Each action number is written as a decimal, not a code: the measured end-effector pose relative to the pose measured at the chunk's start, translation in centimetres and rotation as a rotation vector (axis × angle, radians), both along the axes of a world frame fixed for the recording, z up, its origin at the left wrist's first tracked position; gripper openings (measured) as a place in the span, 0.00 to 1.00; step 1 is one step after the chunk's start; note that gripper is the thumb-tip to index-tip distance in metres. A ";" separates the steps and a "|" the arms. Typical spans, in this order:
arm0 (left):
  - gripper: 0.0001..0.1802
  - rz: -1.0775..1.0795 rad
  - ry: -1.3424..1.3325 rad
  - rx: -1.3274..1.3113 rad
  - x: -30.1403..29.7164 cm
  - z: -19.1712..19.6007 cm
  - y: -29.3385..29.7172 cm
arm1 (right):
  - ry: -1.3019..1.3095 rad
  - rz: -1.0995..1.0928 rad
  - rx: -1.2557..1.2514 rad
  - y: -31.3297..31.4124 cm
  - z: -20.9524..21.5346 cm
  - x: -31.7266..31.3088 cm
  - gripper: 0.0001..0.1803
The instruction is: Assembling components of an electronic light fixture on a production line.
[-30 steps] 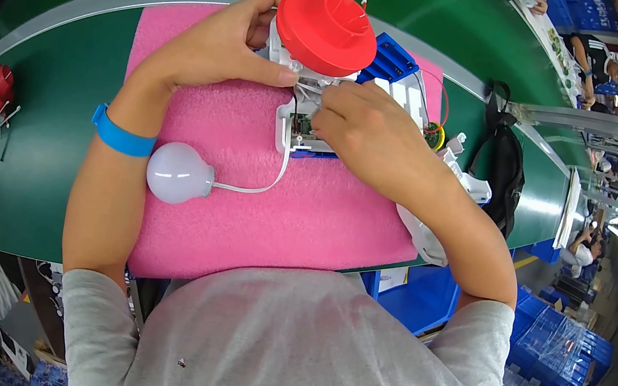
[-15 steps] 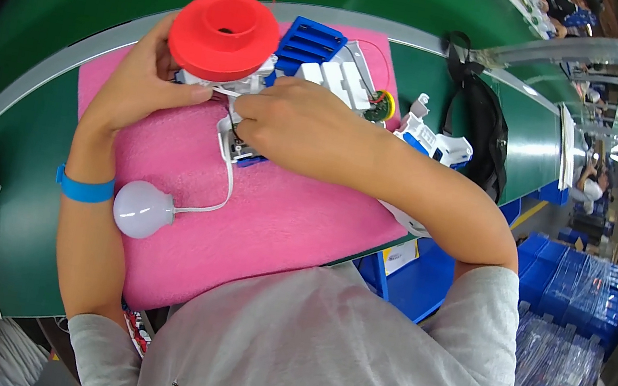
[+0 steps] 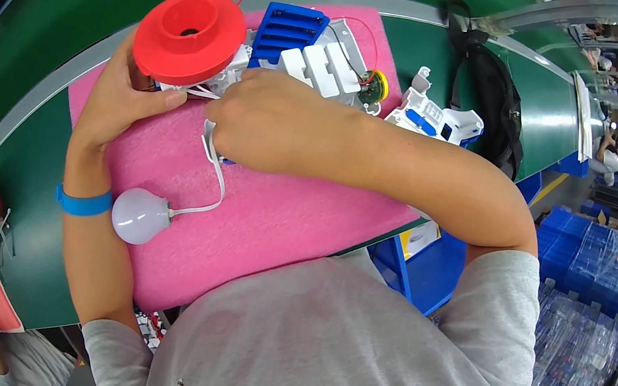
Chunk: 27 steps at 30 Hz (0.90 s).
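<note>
The left hand (image 3: 123, 92) was raised with its palm turned inward, fingers curled in a grip and thumb pointing right, a blue band on its wrist. The right hand (image 3: 276, 118) reached across to the left, knuckles up, fingers bent down, close beside the left thumb.

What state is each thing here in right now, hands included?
left hand: gripping the white device under the red cap
right hand: resting closed on the white device
red cap: on top, tilted
white bulb: lying on the pink mat, unlit, wire attached
pink mat: flat on the green table
</note>
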<state>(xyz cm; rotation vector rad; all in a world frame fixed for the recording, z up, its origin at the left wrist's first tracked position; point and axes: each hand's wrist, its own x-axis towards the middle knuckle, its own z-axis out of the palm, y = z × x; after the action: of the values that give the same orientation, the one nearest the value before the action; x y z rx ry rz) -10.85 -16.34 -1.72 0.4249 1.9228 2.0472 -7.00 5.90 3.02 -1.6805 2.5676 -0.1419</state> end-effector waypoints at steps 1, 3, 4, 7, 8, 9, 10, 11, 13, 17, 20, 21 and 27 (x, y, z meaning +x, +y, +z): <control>0.50 0.001 -0.001 -0.007 0.0 0.1 -0.1 | 0.014 -0.004 0.013 0.0 0.0 0.1 0.04; 0.50 -0.028 0.009 -0.069 0.0 0.6 0.0 | 0.030 -0.006 0.017 -0.1 0.1 0.3 0.04; 0.50 -0.022 0.014 -0.081 0.2 0.9 0.0 | 0.016 -0.022 0.035 -0.1 0.1 0.4 0.04; 0.50 -0.059 0.087 -0.051 0.3 1.0 0.3 | 0.035 -0.050 0.051 0.0 0.1 0.7 0.04; 0.50 -0.059 0.124 -0.064 0.2 1.1 0.4 | 0.042 -0.059 0.047 0.2 0.0 0.8 0.03; 0.50 -0.061 0.162 -0.077 0.2 1.4 0.7 | 0.050 -0.070 0.043 0.5 -0.1 0.9 0.03; 0.50 -0.049 0.151 -0.135 0.4 1.8 0.7 | 0.100 -0.074 0.052 0.5 -0.2 1.1 0.05; 0.50 -0.040 0.227 -0.198 0.5 1.9 0.7 | 0.119 -0.078 0.042 1.0 0.1 1.2 0.05; 0.49 -0.030 0.292 -0.251 0.9 2.4 0.9 | 0.053 -0.024 -0.228 2.4 1.6 1.4 0.05; 0.45 -0.066 0.272 -0.253 0.9 3.3 1.1 | 0.025 -0.383 -0.631 5.5 5.2 -0.6 0.12; 0.44 -0.099 0.291 -0.234 1.1 3.4 1.4 | -0.434 -0.692 -0.783 6.4 5.8 -3.1 0.33; 0.43 -0.115 0.273 -0.220 1.2 3.5 1.5 | -0.656 -0.686 -0.802 6.1 5.6 -3.2 0.35; 0.44 -0.098 0.527 -0.341 0.9 3.8 1.4 | -1.324 -0.540 -0.845 2.9 3.8 -3.8 0.23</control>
<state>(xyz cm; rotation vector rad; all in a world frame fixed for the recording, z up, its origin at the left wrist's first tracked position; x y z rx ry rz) -9.95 -14.98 2.12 1.0254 2.4292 1.6021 -10.76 8.77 6.84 -0.4094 1.7444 -1.7933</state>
